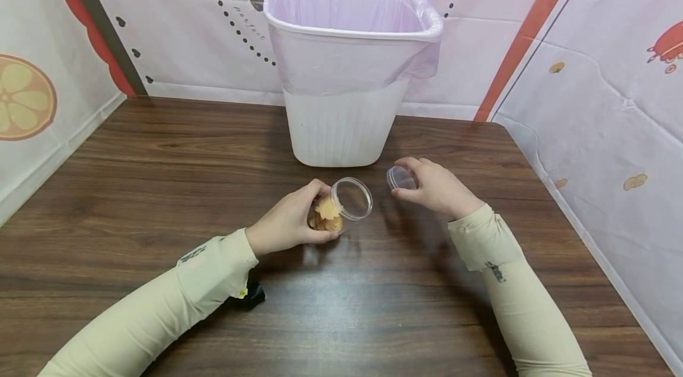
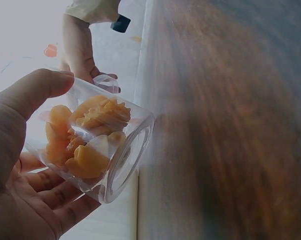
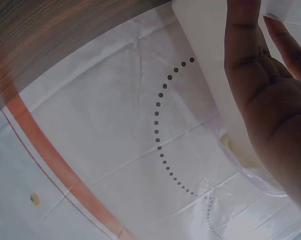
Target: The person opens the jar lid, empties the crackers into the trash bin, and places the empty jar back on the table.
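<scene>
My left hand [image 1: 290, 220] grips a clear plastic jar [image 1: 352, 199] above the table, fingers and thumb around its wall. The jar is tilted with its uncovered mouth toward the right. Inside lie several yellow-orange pieces [image 2: 93, 135], some ruffled and some smooth, like small pasta or snack shapes; their exact kind I cannot tell. To the right of the jar and apart from it, my right hand [image 1: 440, 187] pinches a clear round lid [image 1: 401, 179] by its edge. In the right wrist view only part of the right hand [image 3: 275, 85] and a corner of the lid show.
A white bin [image 1: 341, 122] with a pale purple liner [image 1: 352, 63] stands at the back of the dark wood table [image 1: 176, 169], just beyond both hands. Printed cloth [image 1: 213, 39] hangs behind and at both sides. A small black object [image 1: 252, 297] shows under the left sleeve.
</scene>
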The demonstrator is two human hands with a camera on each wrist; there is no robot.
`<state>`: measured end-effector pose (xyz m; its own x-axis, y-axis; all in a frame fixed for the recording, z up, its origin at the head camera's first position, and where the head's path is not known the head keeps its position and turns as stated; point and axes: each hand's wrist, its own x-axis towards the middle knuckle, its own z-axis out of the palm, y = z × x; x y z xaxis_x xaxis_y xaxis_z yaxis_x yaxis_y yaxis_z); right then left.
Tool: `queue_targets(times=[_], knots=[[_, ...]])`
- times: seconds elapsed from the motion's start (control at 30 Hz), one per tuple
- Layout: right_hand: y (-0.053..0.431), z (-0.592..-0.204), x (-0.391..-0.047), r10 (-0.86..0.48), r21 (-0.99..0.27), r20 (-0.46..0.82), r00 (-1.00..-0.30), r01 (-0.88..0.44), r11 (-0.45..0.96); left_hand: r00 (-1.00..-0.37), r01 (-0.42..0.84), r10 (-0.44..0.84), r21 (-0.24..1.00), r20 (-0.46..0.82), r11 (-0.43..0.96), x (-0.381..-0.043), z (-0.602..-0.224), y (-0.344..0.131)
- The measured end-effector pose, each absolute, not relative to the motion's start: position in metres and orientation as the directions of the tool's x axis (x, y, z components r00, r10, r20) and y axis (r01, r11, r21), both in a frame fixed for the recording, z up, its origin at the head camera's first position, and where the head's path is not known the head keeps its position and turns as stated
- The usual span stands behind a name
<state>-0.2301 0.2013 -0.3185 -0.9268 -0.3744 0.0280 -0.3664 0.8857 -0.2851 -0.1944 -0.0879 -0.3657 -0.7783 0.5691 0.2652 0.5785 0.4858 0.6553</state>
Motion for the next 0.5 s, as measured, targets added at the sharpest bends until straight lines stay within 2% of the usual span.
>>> queue_targets(times=[0.5], knots=[[0.2045,-0.3211,-0.2327,-0.385,-0.293,0.009,-0.923,-0.37,0.881,-0.779,0.579,0.569,0.65,0.264,0.492,-0.1941,-0.3655,-0.088]])
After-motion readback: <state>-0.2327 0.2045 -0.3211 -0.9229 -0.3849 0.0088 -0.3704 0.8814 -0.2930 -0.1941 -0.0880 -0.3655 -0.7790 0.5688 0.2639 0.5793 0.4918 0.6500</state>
